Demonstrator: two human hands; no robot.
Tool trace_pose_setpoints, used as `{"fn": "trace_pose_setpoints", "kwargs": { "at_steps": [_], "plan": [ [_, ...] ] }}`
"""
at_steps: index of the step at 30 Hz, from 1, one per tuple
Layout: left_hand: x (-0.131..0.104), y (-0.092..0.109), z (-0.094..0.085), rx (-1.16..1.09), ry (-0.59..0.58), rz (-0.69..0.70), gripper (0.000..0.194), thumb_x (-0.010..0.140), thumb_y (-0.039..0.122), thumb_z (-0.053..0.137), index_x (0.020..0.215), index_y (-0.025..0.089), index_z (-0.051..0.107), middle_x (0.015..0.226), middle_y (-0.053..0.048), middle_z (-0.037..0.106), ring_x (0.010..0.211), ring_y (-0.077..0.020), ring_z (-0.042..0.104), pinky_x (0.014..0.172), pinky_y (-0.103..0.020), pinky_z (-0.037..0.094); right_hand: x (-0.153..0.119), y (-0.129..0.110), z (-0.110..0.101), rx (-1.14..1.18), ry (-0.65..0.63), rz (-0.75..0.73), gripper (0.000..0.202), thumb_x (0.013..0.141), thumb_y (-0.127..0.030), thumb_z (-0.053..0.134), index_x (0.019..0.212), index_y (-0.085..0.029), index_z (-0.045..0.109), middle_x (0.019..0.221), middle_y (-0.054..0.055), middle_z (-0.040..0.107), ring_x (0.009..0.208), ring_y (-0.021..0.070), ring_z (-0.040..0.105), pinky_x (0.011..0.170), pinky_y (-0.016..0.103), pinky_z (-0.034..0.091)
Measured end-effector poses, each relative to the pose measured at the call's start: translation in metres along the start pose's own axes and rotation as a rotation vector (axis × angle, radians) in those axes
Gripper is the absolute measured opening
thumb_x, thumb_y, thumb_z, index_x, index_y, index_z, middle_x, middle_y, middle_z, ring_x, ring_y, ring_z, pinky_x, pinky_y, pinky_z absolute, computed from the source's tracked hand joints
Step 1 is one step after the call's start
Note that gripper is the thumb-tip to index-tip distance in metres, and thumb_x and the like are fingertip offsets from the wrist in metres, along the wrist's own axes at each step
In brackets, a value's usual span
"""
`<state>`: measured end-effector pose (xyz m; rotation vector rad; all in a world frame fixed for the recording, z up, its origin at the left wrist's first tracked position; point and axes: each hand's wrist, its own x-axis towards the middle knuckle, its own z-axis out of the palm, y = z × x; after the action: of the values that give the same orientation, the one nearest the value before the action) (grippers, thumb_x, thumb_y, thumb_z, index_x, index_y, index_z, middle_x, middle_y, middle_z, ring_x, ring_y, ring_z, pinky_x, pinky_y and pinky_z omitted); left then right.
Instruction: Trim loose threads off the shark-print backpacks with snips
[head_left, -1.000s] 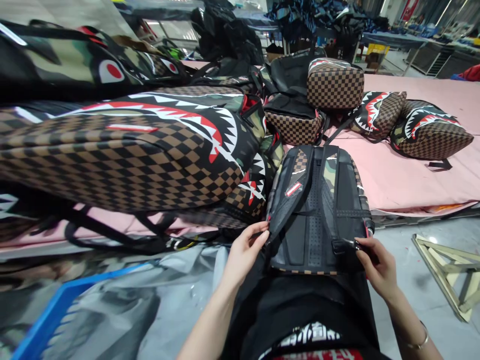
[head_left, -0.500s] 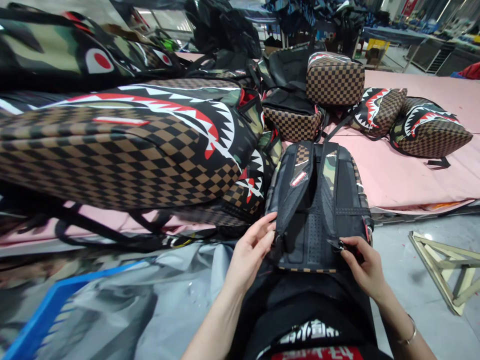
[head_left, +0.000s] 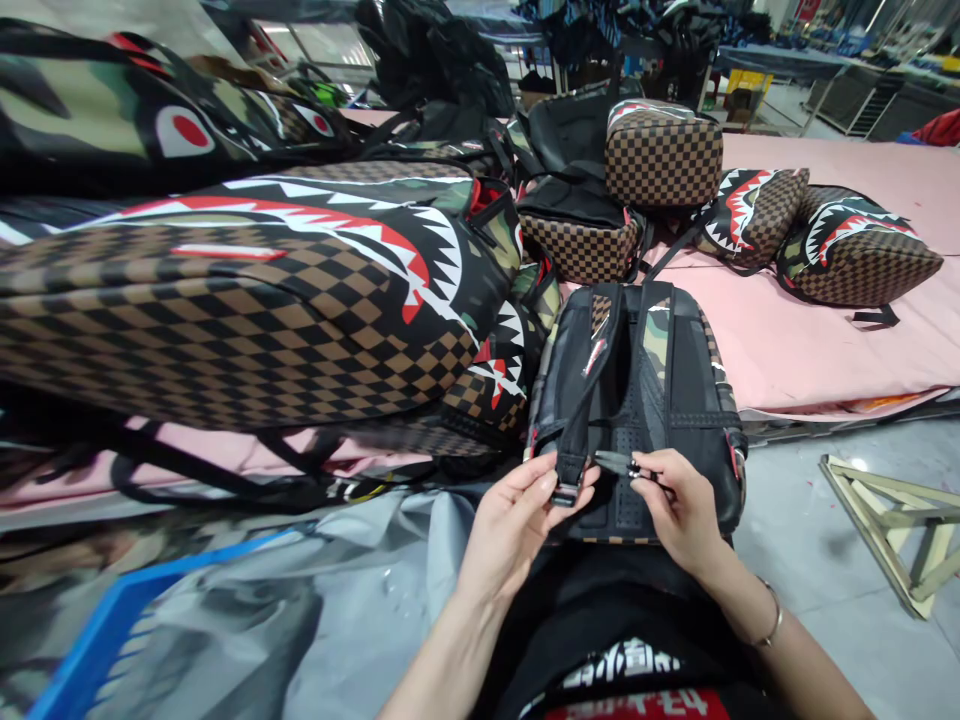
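Holding, left side: the left hand (head_left: 525,510) has thumb and fingers closed on the lower end of a shoulder strap (head_left: 579,425), where a buckle (head_left: 568,492) is.
Tool, right side: the right hand (head_left: 675,505) is gripping a small tool (head_left: 616,463) with dark handles; its grey pointed end looks to 9 o'clock, just beside the strap end. Whether they touch, I cannot tell.
Backpack: the black backpack (head_left: 637,415) lies directly before the person, back panel facing up, its top at 12 o'clock. It is the centre for the following directions.
Big neighbour: a large shark-mouth bag (head_left: 300,320), with brown checks, between 9 and 10 o'clock.
Bags beyond: a checkered bag (head_left: 664,165) near 12 o'clock; two smaller shark-mouth bags (head_left: 859,250) between 1 and 2 o'clock.
Table: the pink covering (head_left: 810,375) spreads toward 2 and 3 o'clock.
Floor: a triangular frame (head_left: 892,515) at 4 o'clock.
Blue edge: a blue rim (head_left: 112,620), beside grey sheeting (head_left: 375,580), at 8 o'clock.
Wrist: a bracelet (head_left: 775,615) on the right arm.
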<state>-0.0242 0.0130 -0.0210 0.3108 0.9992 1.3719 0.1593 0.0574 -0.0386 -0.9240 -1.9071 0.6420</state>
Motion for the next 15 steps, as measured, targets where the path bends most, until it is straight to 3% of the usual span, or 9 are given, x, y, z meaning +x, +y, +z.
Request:
{"fn": "trace_pose_setpoints", "kwargs": {
  "at_steps": [6, 15],
  "plan": [
    [0.000, -0.006, 0.008, -0.174, 0.028, -0.067, 0.030, 0.059, 0.014, 0.077, 0.087, 0.010, 0.068, 0.086, -0.010, 0.073, 0.078, -0.0222, 0.069, 0.076, -0.034, 0.057, 0.003, -0.002, 0.004, -0.096, -0.020, -0.155, 0.024, 0.085, -0.012, 0.050, 0.107, -0.022, 0.052, 0.089, 0.005, 0.065, 0.083, 0.0158, 0.060, 0.073, 0.031, 0.052],
    [-0.003, -0.017, 0.013, -0.159, 0.075, -0.039, 0.031, 0.056, 0.016, 0.080, 0.084, 0.011, 0.068, 0.079, -0.007, 0.073, 0.067, -0.0183, 0.069, 0.066, -0.027, 0.059, 0.005, -0.007, 0.010, -0.387, -0.096, -0.224, 0.017, 0.088, -0.019, 0.048, 0.102, -0.016, 0.058, 0.086, 0.007, 0.067, 0.079, 0.0169, 0.060, 0.072, 0.029, 0.051]
  ]
}}
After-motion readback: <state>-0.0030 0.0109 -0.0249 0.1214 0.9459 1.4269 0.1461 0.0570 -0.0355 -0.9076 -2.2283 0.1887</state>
